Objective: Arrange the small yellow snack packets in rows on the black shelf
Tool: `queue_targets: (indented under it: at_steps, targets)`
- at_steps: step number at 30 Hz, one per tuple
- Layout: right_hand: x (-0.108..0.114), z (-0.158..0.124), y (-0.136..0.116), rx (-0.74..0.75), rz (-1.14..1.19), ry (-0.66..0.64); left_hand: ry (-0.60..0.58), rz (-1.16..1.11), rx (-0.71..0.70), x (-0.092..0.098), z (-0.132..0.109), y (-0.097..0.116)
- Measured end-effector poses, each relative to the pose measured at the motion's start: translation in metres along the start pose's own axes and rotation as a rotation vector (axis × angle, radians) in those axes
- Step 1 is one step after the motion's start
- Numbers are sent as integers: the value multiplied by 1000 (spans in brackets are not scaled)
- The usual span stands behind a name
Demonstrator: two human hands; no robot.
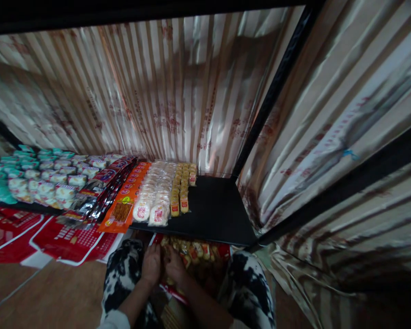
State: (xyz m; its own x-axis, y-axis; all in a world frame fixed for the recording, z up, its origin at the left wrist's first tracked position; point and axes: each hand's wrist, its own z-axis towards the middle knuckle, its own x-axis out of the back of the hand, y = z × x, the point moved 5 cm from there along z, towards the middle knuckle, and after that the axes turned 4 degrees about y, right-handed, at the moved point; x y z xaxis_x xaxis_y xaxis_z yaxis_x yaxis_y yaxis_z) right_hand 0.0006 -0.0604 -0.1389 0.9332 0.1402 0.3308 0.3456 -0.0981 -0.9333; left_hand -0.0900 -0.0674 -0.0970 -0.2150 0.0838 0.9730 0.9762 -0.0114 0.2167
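Note:
My left hand (152, 265) and my right hand (174, 266) are close together between my knees, just below the front edge of the shelf. Both have curled fingers; whatever they grip is too dark and small to make out. Beside and under them lies an open red bag (225, 250) full of small yellow wrapped snacks (196, 252). On the shelf above stand short rows of similar yellow snack packets (180, 192). Left of those are rows of round white wrapped crackers (155, 194).
The black shelf (219, 210) has a bare stretch at right, bounded by a black post (274, 98). Orange snack bags (123, 205), dark glossy packets (102, 187), white packets (55, 183) and green packets (2, 183) line its left. Red bags (75, 237) lie below; striped curtains (178, 91) hang behind.

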Motion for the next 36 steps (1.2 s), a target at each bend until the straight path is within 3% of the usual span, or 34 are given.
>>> queue_targets:
  at_steps: [3,8,12,17,23,28,30,33,36]
  targets:
    - [14,-1,-9,-18,-115,34,-15,-167,-82,15,2,7]
    - [45,-3,-34,119,-154,-32,-92,-522,-131,35,10,17]
    - [79,-6,-48,164,-192,-17,-52,-728,-95,46,16,27]
    - [113,-19,-57,140,-112,-106,-17,-877,-146,59,16,53]
    - [155,-22,-68,149,-116,-18,-35,-869,-250,85,22,96]
    - [176,-10,-68,138,52,4,11,-742,-338,108,40,130]
    - [184,-3,-65,153,99,37,84,-688,-335,114,47,140]
    - [195,12,-58,140,122,132,287,-616,-229,119,51,149]
    - [205,34,-50,109,99,231,396,-621,-151,112,50,159]
